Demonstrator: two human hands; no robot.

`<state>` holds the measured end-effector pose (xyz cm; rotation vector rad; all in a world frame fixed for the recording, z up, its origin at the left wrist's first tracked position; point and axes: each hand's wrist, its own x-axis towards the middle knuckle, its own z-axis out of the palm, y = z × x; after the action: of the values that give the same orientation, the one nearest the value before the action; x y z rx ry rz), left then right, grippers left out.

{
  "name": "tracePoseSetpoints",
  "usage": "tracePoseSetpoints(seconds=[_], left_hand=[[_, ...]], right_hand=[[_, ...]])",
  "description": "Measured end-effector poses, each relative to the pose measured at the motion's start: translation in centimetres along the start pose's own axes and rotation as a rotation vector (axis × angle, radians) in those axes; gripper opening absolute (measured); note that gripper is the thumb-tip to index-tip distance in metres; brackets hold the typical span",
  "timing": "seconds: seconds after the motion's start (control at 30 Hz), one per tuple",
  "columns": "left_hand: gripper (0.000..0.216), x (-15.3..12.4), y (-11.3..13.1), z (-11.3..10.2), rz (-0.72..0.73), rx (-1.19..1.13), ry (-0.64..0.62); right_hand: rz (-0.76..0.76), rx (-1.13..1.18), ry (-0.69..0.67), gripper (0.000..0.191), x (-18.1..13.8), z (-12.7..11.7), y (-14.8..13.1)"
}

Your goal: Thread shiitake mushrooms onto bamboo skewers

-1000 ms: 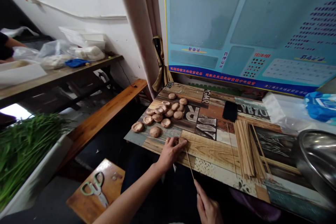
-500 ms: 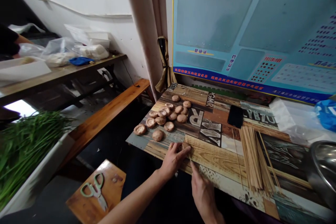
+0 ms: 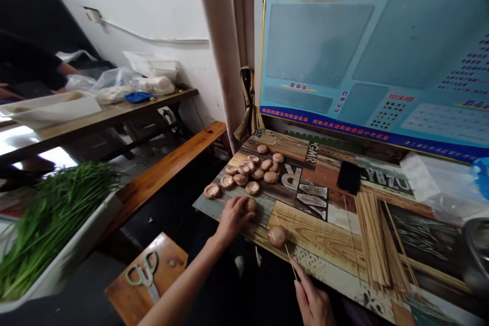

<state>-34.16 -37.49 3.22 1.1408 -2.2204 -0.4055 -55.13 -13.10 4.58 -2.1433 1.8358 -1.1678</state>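
Note:
My right hand (image 3: 313, 300) pinches the near end of a thin bamboo skewer (image 3: 287, 249) at the table's front edge. One brown mushroom (image 3: 277, 236) is threaded on that skewer, resting on the table. My left hand (image 3: 232, 216) reaches left and closes its fingers on a loose mushroom (image 3: 250, 205) at the near side of the pile. Several more mushroom caps (image 3: 252, 169) lie spread behind it on the patterned table (image 3: 324, 234).
A bundle of bamboo skewers (image 3: 372, 242) lies right of centre, a black phone (image 3: 348, 177) behind it. Clear bags (image 3: 435, 183) and a steel bowl rim (image 3: 476, 254) are at right. Scissors (image 3: 145, 275) rest on a stool, green chives (image 3: 49, 214) in a tray at left. Another person (image 3: 30, 69) works far left.
The right hand pulled back along the skewer, leaving a mushroom threaded on it. The left hand let go of that mushroom and moved left onto another one.

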Motion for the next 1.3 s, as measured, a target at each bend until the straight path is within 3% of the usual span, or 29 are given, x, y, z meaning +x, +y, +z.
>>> tracePoseSetpoints(seconds=[0.13,0.2,0.27,0.4,0.77,1.0,1.3], left_hand=[[0.051,-0.2,4.3,2.8,0.019,-0.006,-0.066],[0.063,-0.2,5.2,3.3,-0.007,-0.013,-0.111],[0.067,-0.1,4.9,3.0,0.023,-0.082,-0.182],[0.050,0.2,4.0,2.0,0.102,-0.236,-0.289],[0.046,0.7,5.2,3.0,0.074,-0.231,-0.240],[0.047,0.8,5.5,2.5,0.078,-0.243,-0.251],[0.045,1.7,5.6,2.0,0.104,-0.279,-0.312]], right_hand=[[0.037,0.020,-0.032,0.057,-1.3,-0.6,0.0],[0.053,0.016,-0.032,0.055,-1.8,-0.9,0.0],[0.061,0.025,-0.013,0.053,-2.4,-1.0,0.0],[0.133,0.067,-0.060,0.048,-3.4,-0.9,-0.1],[0.183,0.093,-0.162,0.048,-3.3,-1.0,0.4],[0.136,0.088,-0.135,0.054,-2.3,-0.8,0.3],[0.169,-0.020,-0.041,0.048,0.4,1.2,-0.1]])
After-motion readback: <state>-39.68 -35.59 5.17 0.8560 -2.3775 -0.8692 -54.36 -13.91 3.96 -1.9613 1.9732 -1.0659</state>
